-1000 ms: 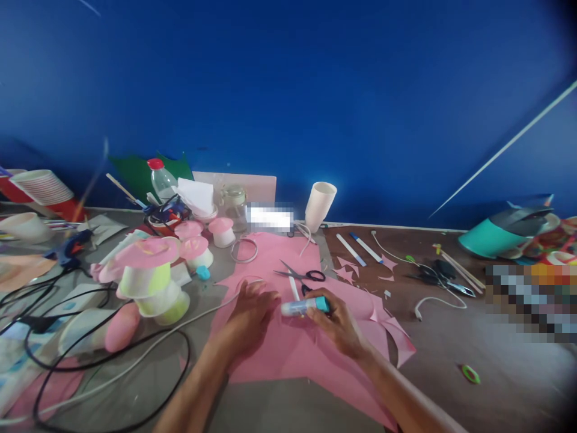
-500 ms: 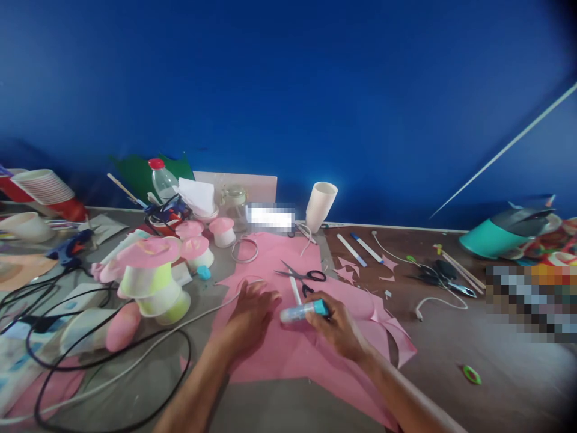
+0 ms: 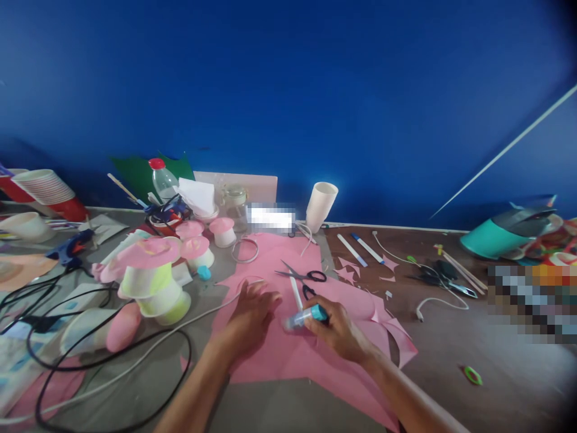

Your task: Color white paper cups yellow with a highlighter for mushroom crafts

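A large sheet of pink paper (image 3: 265, 367) with cut, uneven edges lies in front of me. My left hand (image 3: 251, 313) rests on it with its fingers stretched out, holding nothing. In my right hand (image 3: 339, 328) is a glue stick (image 3: 303, 317) with a teal end, its other end tilted down toward the paper to the left. Just beyond that hand, a pair of scissors (image 3: 300, 275) with black handles lies partly spread on the pink sheet. A thin white strip (image 3: 296, 293) lies between the scissors and the glue stick.
At left stand paper cups with pink tops (image 3: 153, 264) beside a black cable (image 3: 189, 361). A tall white cup stack (image 3: 321, 204) stands by the blue wall. Markers (image 3: 351, 250), pink scraps (image 3: 346, 273), pliers-like tools (image 3: 444, 276) and a teal container (image 3: 491, 237) lie to the right.
My right hand has shifted the glue stick slightly down and to the right and tilted it a little more over the paper. My left hand stays in place.
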`<state>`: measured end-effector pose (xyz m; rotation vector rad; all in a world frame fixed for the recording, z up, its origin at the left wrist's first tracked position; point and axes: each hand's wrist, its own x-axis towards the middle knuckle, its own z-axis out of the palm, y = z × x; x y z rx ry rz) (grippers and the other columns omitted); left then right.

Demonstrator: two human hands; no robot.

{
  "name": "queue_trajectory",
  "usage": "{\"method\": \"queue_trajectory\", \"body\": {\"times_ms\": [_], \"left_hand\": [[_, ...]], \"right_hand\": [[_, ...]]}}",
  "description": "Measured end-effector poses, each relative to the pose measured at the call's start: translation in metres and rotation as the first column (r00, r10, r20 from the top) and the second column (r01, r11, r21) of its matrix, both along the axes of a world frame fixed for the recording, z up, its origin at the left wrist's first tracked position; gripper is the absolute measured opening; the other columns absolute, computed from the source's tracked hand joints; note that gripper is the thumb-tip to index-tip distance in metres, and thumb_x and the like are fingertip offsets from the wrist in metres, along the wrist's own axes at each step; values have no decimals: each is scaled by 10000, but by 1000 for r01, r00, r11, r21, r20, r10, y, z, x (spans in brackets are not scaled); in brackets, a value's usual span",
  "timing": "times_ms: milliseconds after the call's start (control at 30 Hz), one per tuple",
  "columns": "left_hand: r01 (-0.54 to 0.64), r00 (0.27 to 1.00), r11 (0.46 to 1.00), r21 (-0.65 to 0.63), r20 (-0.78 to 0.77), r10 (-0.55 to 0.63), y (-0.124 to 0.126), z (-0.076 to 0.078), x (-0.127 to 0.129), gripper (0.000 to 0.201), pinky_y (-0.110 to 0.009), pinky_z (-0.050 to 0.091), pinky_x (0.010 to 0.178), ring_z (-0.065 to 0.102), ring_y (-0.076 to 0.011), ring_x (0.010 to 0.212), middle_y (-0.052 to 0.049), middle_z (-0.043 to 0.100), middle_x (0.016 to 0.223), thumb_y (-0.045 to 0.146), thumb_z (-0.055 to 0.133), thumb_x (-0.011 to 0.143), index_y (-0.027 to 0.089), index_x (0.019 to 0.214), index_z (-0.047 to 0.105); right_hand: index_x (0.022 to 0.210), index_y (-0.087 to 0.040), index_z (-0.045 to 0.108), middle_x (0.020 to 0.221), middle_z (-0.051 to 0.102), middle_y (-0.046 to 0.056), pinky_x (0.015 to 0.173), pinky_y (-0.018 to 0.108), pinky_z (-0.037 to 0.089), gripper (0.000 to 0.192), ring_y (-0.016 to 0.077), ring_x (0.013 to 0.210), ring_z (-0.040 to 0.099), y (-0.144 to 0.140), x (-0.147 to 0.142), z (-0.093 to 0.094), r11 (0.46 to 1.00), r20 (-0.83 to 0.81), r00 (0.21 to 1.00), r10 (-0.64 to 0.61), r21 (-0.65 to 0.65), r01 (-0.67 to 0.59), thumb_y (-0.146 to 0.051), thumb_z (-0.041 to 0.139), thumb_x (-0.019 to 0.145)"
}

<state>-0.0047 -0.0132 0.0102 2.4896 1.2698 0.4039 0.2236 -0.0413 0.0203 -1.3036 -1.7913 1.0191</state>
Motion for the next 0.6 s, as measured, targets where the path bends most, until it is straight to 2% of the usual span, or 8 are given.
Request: {"method": "queue_trajectory", "body": {"times_ms": [100,167,267,367,467,533,600], "left_hand": [[-4,1000,1000,9,-2,4,0,2,0,349,-571,275,1106,490,-280,1211,-86,635,1203,117,421,872,229,1161,580],[-9,1000,1000,13,0,9,1,4,1,336,-559,300,1089,504,-278,1185,-81,637,1166,118,440,856,237,1133,589],[-6,1000,1000,13,2,6,1,5,2,338,-535,347,1054,508,-285,1177,-83,633,1145,93,477,801,234,1079,605],[-7,1000,1000,11,-13,8,1,5,2,358,-560,337,1065,499,-298,1203,-94,632,1186,88,467,802,230,1104,597],[3,999,1000,2,-36,-3,0,2,1,399,-592,287,1103,471,-303,1253,-81,633,1232,78,443,815,244,1154,573],[7,999,1000,-5,-42,-7,1,1,0,396,-597,268,1116,456,-306,1278,-83,631,1248,87,428,832,245,1167,566],[-3,999,1000,-5,-40,2,1,1,0,355,-597,276,1112,468,-314,1269,-105,625,1247,123,426,857,234,1160,573]], "right_hand": [[868,-176,611,594,507,-36,456,219,330,192,106,499,398,4,-1,-5,991,-111,986,-127,14,130,-362,569,847],[880,-175,604,598,514,-36,459,224,333,204,105,489,399,8,-3,-10,984,-115,978,-171,32,176,-373,564,854],[926,-178,610,567,507,-49,464,221,324,173,106,481,411,9,-6,-16,993,-16,993,-115,36,116,-332,570,857],[912,-188,624,560,491,-56,464,216,309,132,100,484,399,5,-6,-13,999,68,997,-33,31,31,-294,582,845],[850,-191,620,557,474,-59,466,213,310,105,97,490,386,1,-3,-6,1000,52,998,17,-14,-16,-288,588,826],[842,-185,617,562,464,-57,464,213,315,136,98,495,386,1,-2,-3,999,-7,1000,-8,-35,8,-315,582,826],[851,-179,614,585,477,-46,459,217,322,189,103,502,393,4,-2,-4,996,-75,993,-92,-14,92,-363,573,833]]}}
